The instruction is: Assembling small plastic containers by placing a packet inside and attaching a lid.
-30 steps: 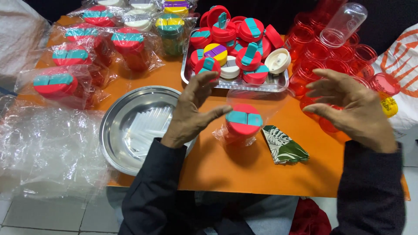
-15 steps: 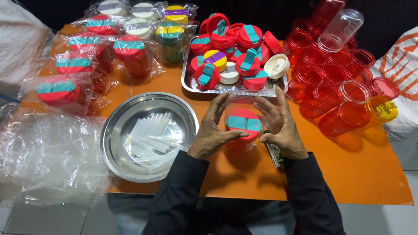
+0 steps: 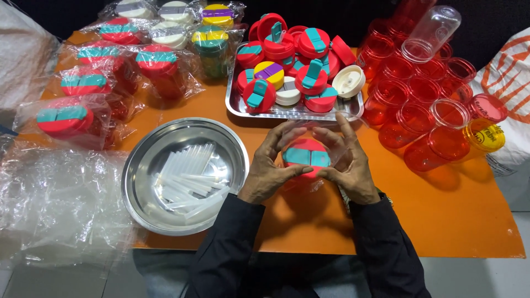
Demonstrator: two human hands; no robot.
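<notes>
A red jar with a red lid and teal flip tabs (image 3: 307, 157) stands on the orange table (image 3: 452, 221), wrapped in a clear plastic bag. My left hand (image 3: 271, 165) grips its left side and my right hand (image 3: 350, 163) grips its right side, fingers curled over the bag around the lid. Both sleeves are dark. The jar's lower body is mostly hidden behind my hands.
A round steel bowl of clear plastic straws (image 3: 185, 174) sits left of my hands. A steel tray piled with coloured lids (image 3: 292, 107) is behind. Empty red jars (image 3: 425, 116) crowd the right, bagged jars (image 3: 83, 91) the back left, loose clear bags (image 3: 49, 204) the near left.
My hands were apart above the bagged jar, then closed in on it from both sides. Now they hold it, lifted slightly toward the tray.
</notes>
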